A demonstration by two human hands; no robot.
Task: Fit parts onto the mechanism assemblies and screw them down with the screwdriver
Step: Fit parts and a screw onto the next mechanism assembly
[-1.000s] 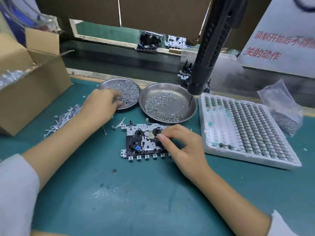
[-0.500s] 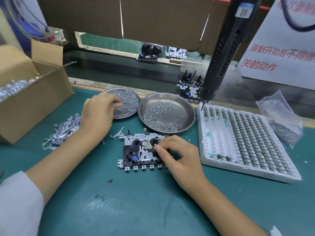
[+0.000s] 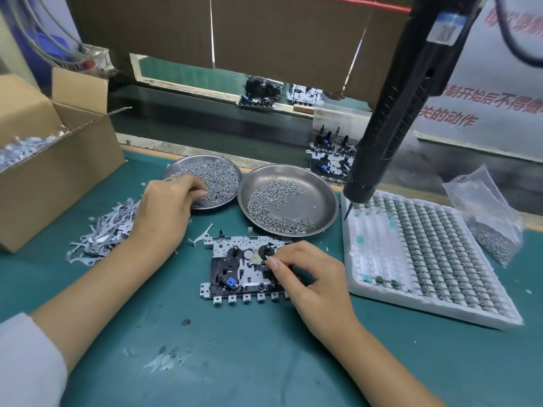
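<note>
One mechanism assembly [image 3: 241, 268] is lying flat on the green mat [image 3: 264, 362], in front of two round metal dishes. The left dish [image 3: 226, 174] is holding a dense heap of screws; the right dish [image 3: 320, 198] is holding a thinner scatter. One white tray [image 3: 435, 304] of small components is sitting to the right of the assembly, with one clear bag [image 3: 487, 218] beyond it. One electric screwdriver [image 3: 390, 121] is hanging above the tray's near-left corner, its bit pointing down and held by neither hand.

The right hand [image 3: 317, 280] is resting over the assembly's right end, its thumb and forefinger curling together at the right-hand black spindle; whether they are pinching a part cannot be told. The left hand [image 3: 167, 210] is reaching into the left dish, its fingertips curling down among the screws; what they are holding, if anything, is hidden. One pile of loose metal levers [image 3: 100, 233] is lying beside one open cardboard box [image 3: 58, 160].
</note>
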